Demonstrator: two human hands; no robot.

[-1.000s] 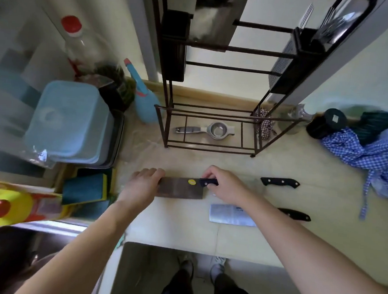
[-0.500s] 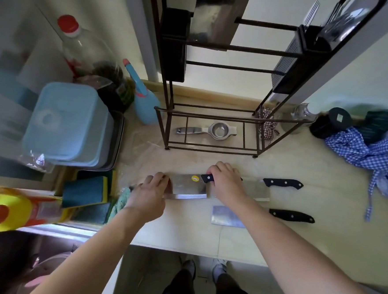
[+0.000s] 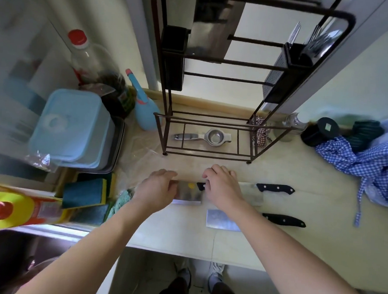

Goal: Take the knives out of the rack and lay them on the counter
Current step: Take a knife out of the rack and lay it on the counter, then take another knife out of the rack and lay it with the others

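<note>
A cleaver with a yellow sticker (image 3: 188, 192) lies flat on the pale counter (image 3: 320, 236) in front of the dark metal rack (image 3: 217, 61). My right hand (image 3: 223, 186) covers its black handle, fingers curled over it. My left hand (image 3: 157, 188) rests on the blade's far left end. To the right lie two more cleavers: one (image 3: 275, 188) with its blade partly under my right wrist, another (image 3: 223, 220) nearer the counter's front edge, its handle pointing right. A black knife holder (image 3: 174, 58) hangs on the rack's left side.
A metal squeezer (image 3: 206, 136) lies on the rack's bottom shelf. Blue lidded boxes (image 3: 71, 126), a bottle (image 3: 89, 59) and sponges (image 3: 84, 194) crowd the left. A blue checked cloth (image 3: 370, 166) and a dark jar (image 3: 320, 131) sit at the right. A sink (image 3: 8, 260) lies at lower left.
The cleaver with the yellow sticker has come down flat onto the counter and shifted slightly right. Both hands stayed on it, the left one now lying over the blade's end.
</note>
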